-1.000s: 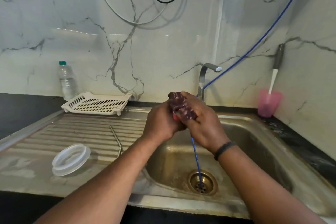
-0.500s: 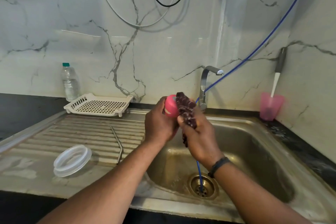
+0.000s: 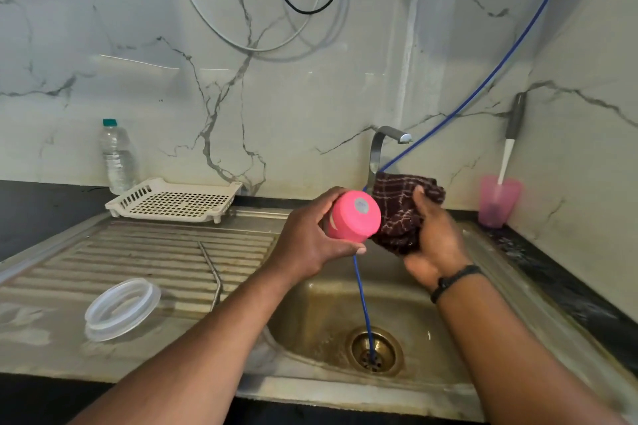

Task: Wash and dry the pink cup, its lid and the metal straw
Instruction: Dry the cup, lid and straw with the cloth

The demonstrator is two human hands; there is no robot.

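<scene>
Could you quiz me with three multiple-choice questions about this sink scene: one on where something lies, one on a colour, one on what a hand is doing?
1. Where does the clear lid lie?
A. On the ribbed draining board, left of the basin
B. Inside the white basket
C. On the tap

2. What colour is the cup held over the basin?
A. Green
B. Pink
C. Silver

3. What is the right hand doing?
A. Resting open on the counter
B. Turning the tap
C. Gripping a dark checked cloth

Answers: 1 A, the lid sits on the steel board near the metal straw. 2 B, the left hand holds a bright pink cup with its base toward the camera. 3 C, the fingers are closed around the cloth right beside the cup.
</scene>
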